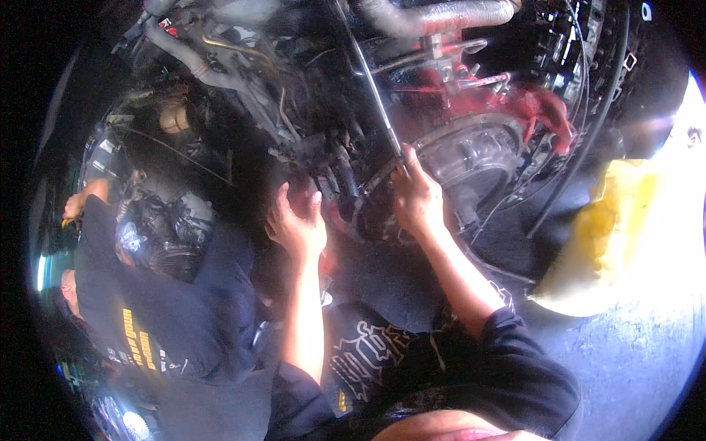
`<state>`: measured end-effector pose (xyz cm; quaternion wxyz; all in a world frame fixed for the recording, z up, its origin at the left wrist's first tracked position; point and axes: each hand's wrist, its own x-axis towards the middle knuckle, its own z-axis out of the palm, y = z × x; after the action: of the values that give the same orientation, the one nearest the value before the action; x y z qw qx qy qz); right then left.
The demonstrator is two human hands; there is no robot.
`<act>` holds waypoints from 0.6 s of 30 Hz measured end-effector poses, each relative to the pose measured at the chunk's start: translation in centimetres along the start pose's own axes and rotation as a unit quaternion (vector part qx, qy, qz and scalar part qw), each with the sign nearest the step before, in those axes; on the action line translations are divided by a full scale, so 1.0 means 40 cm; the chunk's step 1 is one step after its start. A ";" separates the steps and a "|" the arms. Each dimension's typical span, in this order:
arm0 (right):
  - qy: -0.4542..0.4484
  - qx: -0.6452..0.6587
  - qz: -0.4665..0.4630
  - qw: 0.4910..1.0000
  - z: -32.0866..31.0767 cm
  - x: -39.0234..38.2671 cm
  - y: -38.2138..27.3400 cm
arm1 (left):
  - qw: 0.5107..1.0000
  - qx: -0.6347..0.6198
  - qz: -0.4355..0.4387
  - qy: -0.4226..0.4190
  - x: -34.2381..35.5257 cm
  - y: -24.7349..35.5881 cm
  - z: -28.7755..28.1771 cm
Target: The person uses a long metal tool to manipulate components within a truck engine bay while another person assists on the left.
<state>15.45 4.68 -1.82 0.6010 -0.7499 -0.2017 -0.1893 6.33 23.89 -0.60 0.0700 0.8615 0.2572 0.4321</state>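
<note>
My right hand (419,197) is closed around the lower end of a long, slim metal bar (371,88). From my fist the bar slants up and to the left, out of the top of the picture. Just right of that hand is a round, metal-rimmed housing (471,158) with red-painted parts (518,106) above it. My left hand (300,226) is raised with its fingers apart, holding nothing. It is beneath dark, greasy machine parts (316,158), and I cannot tell whether its fingertips touch them.
A co-worker in a dark shirt (165,316) is at the left, near other machinery (176,228). Thick grey pipes (441,16) run overhead. Cables (588,140) hang at the right, beside a yellow, bag-like object (607,228) on the glaring floor (588,360).
</note>
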 end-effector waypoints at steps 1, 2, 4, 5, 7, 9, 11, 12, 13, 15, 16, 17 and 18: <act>-0.007 0.000 0.014 1.000 -0.002 0.003 -0.009 | 1.000 0.003 0.002 0.002 0.002 -0.002 -0.001; -0.014 0.000 0.027 1.000 0.000 0.004 -0.015 | 1.000 -0.002 0.009 0.010 0.001 -0.005 0.000; -0.003 0.008 0.016 1.000 0.016 -0.013 -0.002 | 1.000 -0.009 0.017 0.019 0.006 -0.008 0.004; 0.007 0.011 0.004 1.000 0.025 -0.019 0.010 | 1.000 -0.026 0.002 0.006 0.007 -0.007 0.003; 0.008 0.027 -0.003 1.000 0.046 -0.013 0.015 | 0.999 -0.040 -0.015 -0.009 0.008 -0.013 -0.002; -0.003 0.032 0.020 0.999 0.055 -0.001 -0.011 | 0.998 -0.068 -0.008 -0.014 0.016 -0.021 -0.011; -0.005 0.054 0.031 0.998 0.055 -0.012 0.007 | 0.999 -0.041 0.013 0.007 0.018 -0.008 -0.010; 0.006 0.049 -0.002 0.999 0.051 -0.016 0.021 | 0.999 -0.017 0.036 0.030 0.025 -0.001 -0.008; 0.014 0.036 -0.024 0.999 0.037 -0.041 0.044 | 0.999 -0.018 0.035 0.016 0.016 -0.002 -0.001; -0.012 0.037 -0.001 0.999 0.000 -0.060 0.091 | 0.997 -0.070 -0.013 -0.019 0.022 -0.003 0.019; -0.013 0.025 0.010 1.000 -0.028 -0.083 0.097 | 0.999 -0.011 0.034 0.018 0.019 -0.004 0.008; -0.011 0.006 0.021 1.000 -0.074 -0.109 0.097 | 0.993 -0.115 0.016 -0.005 0.018 -0.030 0.026; -0.027 0.024 0.062 0.997 -0.124 -0.137 0.087 | 0.996 -0.090 0.012 -0.017 0.011 -0.055 0.032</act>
<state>12.46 -1.26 -6.56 0.6239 -0.7510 -0.1756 -0.1261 6.71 26.15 -1.83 0.1464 0.8619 0.2057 0.4399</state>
